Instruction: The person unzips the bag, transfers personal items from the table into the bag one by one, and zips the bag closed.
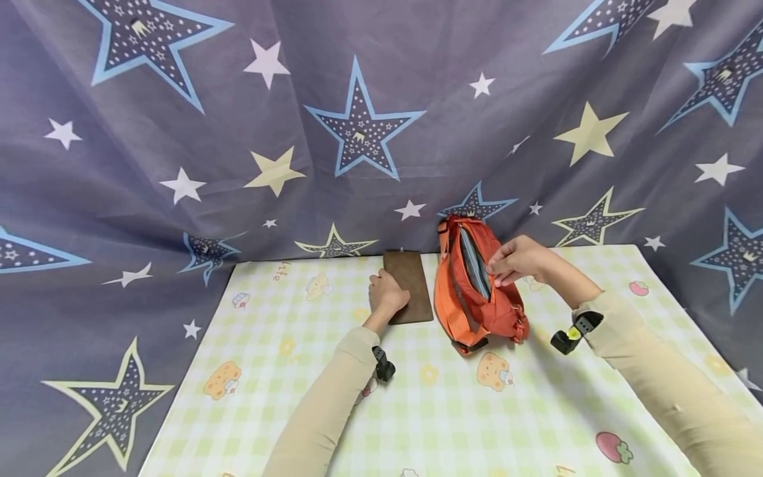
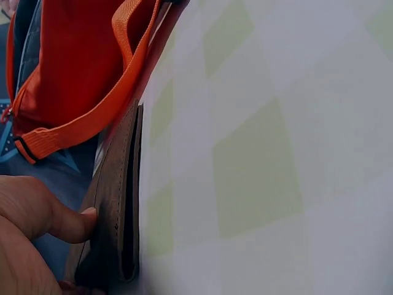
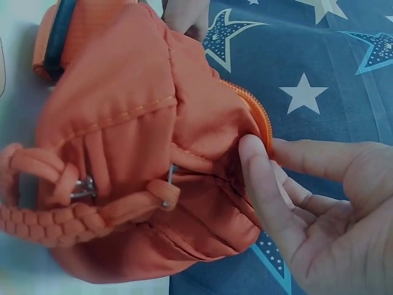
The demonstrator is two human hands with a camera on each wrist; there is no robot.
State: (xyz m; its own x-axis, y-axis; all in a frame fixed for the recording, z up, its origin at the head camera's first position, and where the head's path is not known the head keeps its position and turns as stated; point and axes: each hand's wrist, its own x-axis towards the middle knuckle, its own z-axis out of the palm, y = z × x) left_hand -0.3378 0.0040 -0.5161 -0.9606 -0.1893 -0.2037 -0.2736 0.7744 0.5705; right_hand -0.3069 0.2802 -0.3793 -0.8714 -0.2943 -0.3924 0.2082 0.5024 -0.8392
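Observation:
An orange-red bag [image 1: 499,311] stands on the table by the curtain, its zipped mouth parted and the grey-blue lining [image 1: 475,262] showing. My right hand [image 1: 520,260] pinches the rim of that mouth between thumb and fingers; the orange zipper edge [image 3: 261,117] runs up to the fingertips in the right wrist view. Left of the bag, a brown leather wallet [image 1: 417,291] lies on the table. My left hand [image 1: 389,295] grips its left side, with the thumb [image 2: 77,224] on the cover. The other left fingers are mostly hidden in the left wrist view.
A green-and-white checked cloth with cartoon prints covers the table [image 1: 268,411]. Behind it hangs a dark curtain [image 1: 334,199] with stars. The bag's orange strap [image 2: 73,132] reaches close to the wallet, and a braided cord [image 3: 55,224] hangs at one end.

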